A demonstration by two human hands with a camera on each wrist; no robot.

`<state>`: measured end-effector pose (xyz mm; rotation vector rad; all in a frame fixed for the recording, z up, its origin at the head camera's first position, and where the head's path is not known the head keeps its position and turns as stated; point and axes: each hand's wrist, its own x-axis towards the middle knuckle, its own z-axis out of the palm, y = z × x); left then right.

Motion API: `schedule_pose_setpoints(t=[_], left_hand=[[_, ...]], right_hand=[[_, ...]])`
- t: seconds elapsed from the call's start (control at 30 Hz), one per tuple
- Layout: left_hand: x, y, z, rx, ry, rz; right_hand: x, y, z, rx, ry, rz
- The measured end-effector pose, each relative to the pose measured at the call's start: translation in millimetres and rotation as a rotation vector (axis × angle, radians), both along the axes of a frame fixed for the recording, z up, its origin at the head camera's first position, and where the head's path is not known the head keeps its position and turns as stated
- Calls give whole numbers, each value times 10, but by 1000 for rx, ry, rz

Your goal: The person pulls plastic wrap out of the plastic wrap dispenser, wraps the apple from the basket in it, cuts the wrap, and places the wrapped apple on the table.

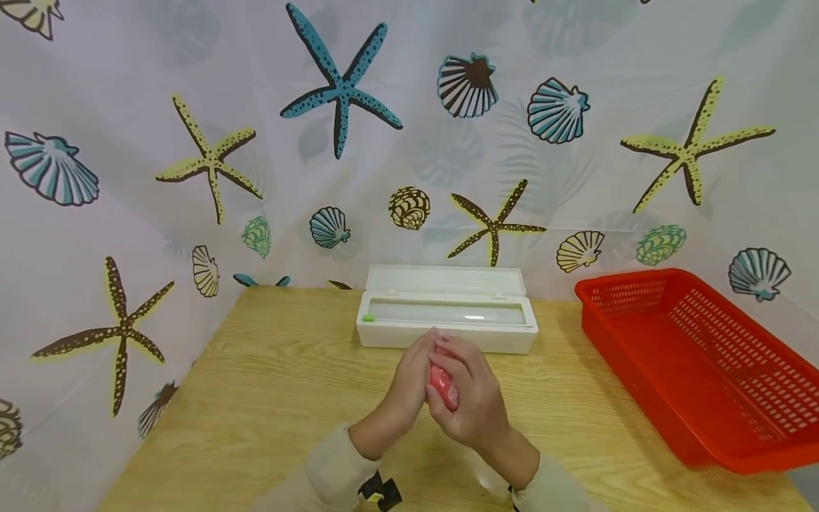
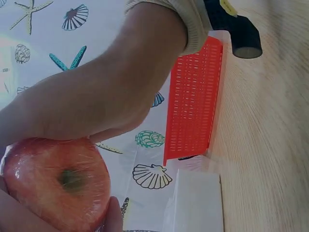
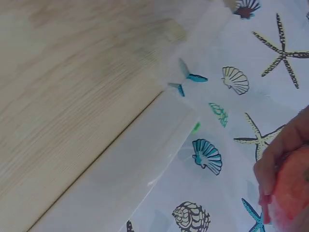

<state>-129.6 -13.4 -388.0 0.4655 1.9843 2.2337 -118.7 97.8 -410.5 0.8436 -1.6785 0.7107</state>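
Note:
A red apple (image 2: pixel 63 186) wrapped in clear plastic film is held between both hands over the table. My left hand (image 1: pixel 407 380) cups one side of it, fingers pointing up and away. My right hand (image 1: pixel 472 395) wraps the other side, its fingertips meeting the left hand's at the top. From the head, only a strip of the apple shows between the hands. The left wrist view shows its stem hollow under smooth, shiny film. In the right wrist view, part of the apple (image 3: pixel 292 188) appears at the edge, with fingers curved over it.
Behind the hands stands a white cling film box (image 1: pixel 448 340) with its lid raised and a green tab at the left. A red plastic basket (image 1: pixel 646 409) sits at the right of the wooden table (image 1: pixel 269 384). A patterned curtain (image 1: pixel 409 163) hangs behind.

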Motion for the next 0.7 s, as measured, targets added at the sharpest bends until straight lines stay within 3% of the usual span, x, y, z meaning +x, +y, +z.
schedule_pose_setpoints(t=[0.1,0.23,0.4,0.5,0.6,0.7], left_hand=[[27,6,33,-84,6,3],[111,18,97,-115,56,33],[253,9,254,-35,32,52],[304,2,287,-26,66,49],[306,-20,282,-85,101,28],[271,-61,213,-150,150,-21]], right_hand=[[-17,1,-10,-47,82,28],[-3,-35,-2,-142,120,35],[34,-76,64,-163,152,57],[84,-100,147,-177,180,82],[141,-109,231,-212,148,102],[177,-87,272,-271,22,140]])
